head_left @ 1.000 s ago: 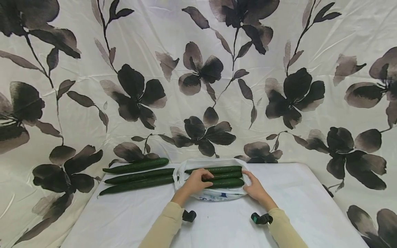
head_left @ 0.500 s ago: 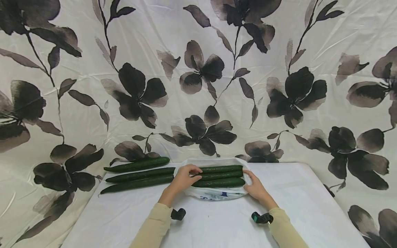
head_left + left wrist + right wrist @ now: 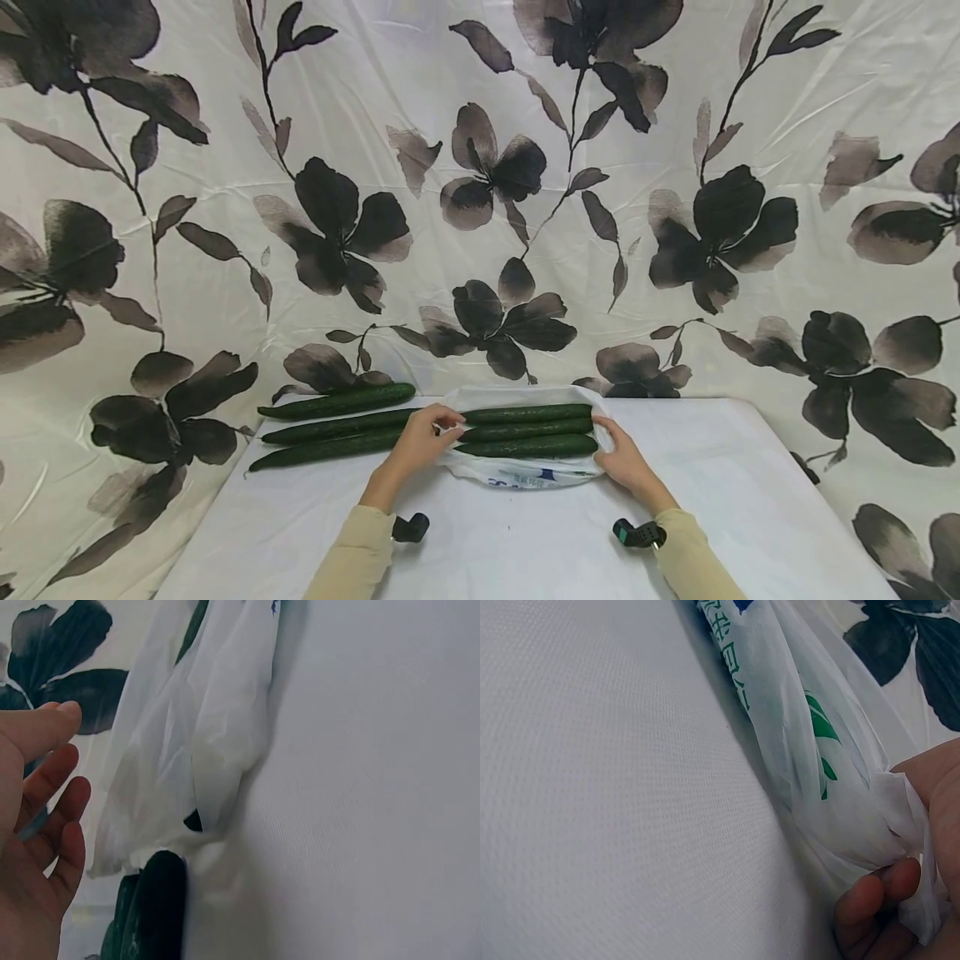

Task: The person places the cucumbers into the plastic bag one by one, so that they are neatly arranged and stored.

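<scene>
A white plastic bag (image 3: 517, 477) with blue print lies on its side, its mouth spread, and three dark green cucumbers (image 3: 534, 431) show in it side by side. My left hand (image 3: 420, 442) hovers at the bag's left end. In the left wrist view that hand (image 3: 41, 795) has loosely bent fingers with nothing between them, apart from the bag (image 3: 217, 720). At the bag's right end my right hand (image 3: 628, 458) grips the plastic. The right wrist view shows the bunched film of the bag (image 3: 817, 757) between thumb and fingers (image 3: 859, 904).
Three more cucumbers (image 3: 330, 429) lie on the white-covered table (image 3: 525, 550) left of the bag, two close together and one behind. A floral cloth (image 3: 480, 208) hangs behind the table. Each wrist carries a black camera mount (image 3: 411, 528).
My left hand has drawn back leftward from over the cucumbers in the bag to its left end, uncovering more of them. The right hand stays on the bag's right edge.
</scene>
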Demonstrator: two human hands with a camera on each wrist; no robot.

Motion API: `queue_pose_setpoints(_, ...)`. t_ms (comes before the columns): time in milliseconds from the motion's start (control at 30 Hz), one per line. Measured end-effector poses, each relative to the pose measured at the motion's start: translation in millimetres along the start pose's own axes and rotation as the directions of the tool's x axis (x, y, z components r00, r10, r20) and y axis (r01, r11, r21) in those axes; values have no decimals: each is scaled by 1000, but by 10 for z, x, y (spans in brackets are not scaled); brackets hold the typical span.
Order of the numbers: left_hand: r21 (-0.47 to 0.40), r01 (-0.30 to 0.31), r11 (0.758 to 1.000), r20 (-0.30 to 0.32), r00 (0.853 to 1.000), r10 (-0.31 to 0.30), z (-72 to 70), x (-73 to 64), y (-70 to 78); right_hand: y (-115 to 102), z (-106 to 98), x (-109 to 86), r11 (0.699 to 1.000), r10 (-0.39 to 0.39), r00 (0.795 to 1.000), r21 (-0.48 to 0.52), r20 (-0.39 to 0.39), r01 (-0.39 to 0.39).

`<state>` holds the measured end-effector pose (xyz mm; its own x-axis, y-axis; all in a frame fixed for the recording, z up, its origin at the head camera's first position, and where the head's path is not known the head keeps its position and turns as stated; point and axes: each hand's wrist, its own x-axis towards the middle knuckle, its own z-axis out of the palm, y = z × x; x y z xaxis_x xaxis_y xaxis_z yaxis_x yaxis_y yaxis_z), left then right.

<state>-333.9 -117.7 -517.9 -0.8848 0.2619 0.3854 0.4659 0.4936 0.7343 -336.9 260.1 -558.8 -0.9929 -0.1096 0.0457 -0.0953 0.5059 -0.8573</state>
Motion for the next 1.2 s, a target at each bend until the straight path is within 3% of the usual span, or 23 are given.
queue_pose_setpoints(333,14,22,1000,-30,999,-22,-120,-98,-147,-7,-6,-8,1000,13,1000,-3,-5,-13)
queue_pose_setpoints(567,-19,53,998,-94,994,-54,-197,-157,-211,-22,-17,0,1000,10,1000,-5,6,-10)
queue_pose_setpoints(933,25,98,995,-140,986,-93,-328,-261,-361,-8,-25,6,1000,-9,1000,0,13,9)
queue_pose_setpoints(1200,52,92,994,-157,984,-82,-488,-301,-434,5,-23,24,1000,-12,1000,-7,15,12)
